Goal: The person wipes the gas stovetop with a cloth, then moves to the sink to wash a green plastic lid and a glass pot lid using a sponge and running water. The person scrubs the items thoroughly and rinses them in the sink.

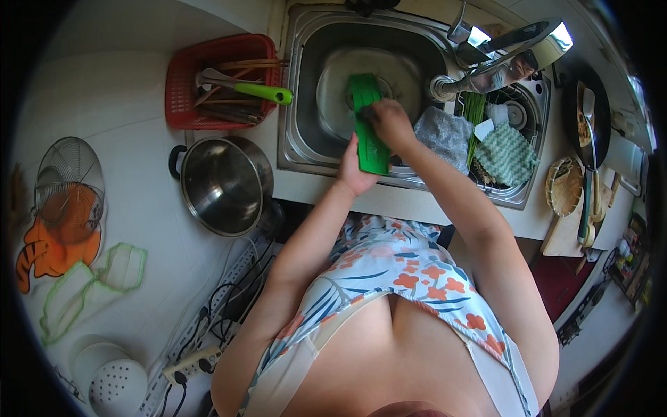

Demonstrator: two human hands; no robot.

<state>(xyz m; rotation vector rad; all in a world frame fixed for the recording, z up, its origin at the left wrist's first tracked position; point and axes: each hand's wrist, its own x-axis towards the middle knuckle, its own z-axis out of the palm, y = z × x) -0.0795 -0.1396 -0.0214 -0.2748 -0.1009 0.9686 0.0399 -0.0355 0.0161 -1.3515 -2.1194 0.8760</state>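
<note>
Over the near part of a steel sink basin (325, 120), my left hand (359, 174) holds the lower end of a long green plastic piece (371, 148), which looks like a tray or board with raised lines. My right hand (393, 125) presses a small dark scrubber (369, 113) against its upper face; the scrubber is mostly hidden by the fingers. The faucet (458, 88) arches in from the right. Beside the right forearm, a grey mesh cloth (444, 136) lies on the sink's divider.
Left of the sink stand a red basket (180, 88) with chopsticks and a green-handled utensil, and a steel pot (221, 182). On the right, the smaller basin holds a green checked cloth (508, 156) and green stalks (473, 112). Farther right are a wok (599, 104) and a woven basket (564, 187).
</note>
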